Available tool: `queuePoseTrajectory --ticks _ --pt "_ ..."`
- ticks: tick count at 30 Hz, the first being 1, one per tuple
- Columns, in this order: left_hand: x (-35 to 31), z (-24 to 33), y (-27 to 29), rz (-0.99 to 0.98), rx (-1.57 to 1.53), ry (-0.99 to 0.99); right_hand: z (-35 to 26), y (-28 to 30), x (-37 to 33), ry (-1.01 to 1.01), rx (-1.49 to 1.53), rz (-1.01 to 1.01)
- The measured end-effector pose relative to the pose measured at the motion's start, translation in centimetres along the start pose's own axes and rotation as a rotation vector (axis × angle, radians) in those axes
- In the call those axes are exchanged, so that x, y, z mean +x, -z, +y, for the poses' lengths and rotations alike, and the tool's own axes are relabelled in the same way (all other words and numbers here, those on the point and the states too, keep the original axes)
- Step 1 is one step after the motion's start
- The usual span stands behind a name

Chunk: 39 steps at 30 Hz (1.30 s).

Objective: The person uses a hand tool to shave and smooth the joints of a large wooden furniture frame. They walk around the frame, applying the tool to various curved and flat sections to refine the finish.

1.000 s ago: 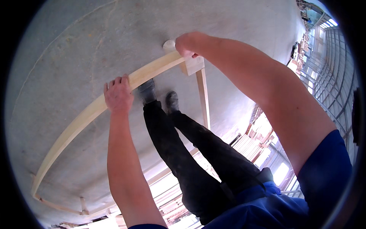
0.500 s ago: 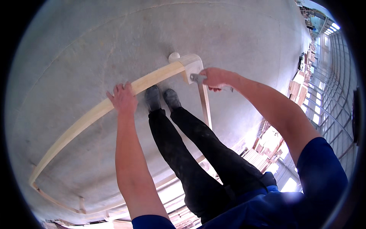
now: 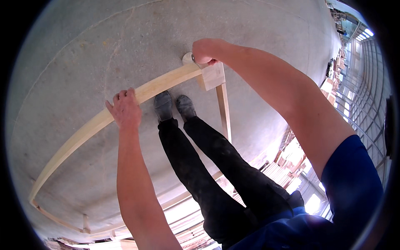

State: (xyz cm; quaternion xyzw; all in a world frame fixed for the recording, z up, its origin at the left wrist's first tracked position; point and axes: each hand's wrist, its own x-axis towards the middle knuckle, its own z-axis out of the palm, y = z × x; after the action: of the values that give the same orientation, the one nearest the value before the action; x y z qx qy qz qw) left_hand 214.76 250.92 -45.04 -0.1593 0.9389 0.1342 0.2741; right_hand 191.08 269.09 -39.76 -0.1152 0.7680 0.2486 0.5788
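One long, curved, pale wooden rail (image 3: 98, 122) stands raised above the grey concrete floor (image 3: 158, 33). The bare left hand (image 3: 125, 109) has its grip clamped over it partway along; the bare right hand's (image 3: 204, 52) is curled around what looks like a small grey metal tool (image 3: 193, 58), mostly hidden, at the square, pale wooden corner block (image 3: 213, 77). Best keep left pressure steady, right strokes light.

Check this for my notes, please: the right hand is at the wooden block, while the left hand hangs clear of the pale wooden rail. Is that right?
Not quite: in the head view, the left hand rests on the pale wooden rail. The right hand is at the wooden block.
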Motion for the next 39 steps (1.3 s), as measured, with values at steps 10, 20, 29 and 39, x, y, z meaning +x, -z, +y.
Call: queuePoseTrajectory --ticks 10,20,29,39 --pt "0.1 -0.1 0.0 0.027 -0.023 -0.033 -1.9 1.2 0.3 0.078 -0.249 -0.033" --pt "-0.2 -0.7 -0.7 0.067 -0.019 -0.002 2.4 -8.2 -9.2 0.084 -0.022 -0.362" --pt "0.5 -0.2 -0.3 0.044 0.014 -0.028 7.6 -3.8 -3.3 0.155 0.578 0.142" --pt "-0.1 -0.2 -0.4 0.052 0.032 -0.024 4.7 -7.7 -0.8 0.115 0.247 0.38"
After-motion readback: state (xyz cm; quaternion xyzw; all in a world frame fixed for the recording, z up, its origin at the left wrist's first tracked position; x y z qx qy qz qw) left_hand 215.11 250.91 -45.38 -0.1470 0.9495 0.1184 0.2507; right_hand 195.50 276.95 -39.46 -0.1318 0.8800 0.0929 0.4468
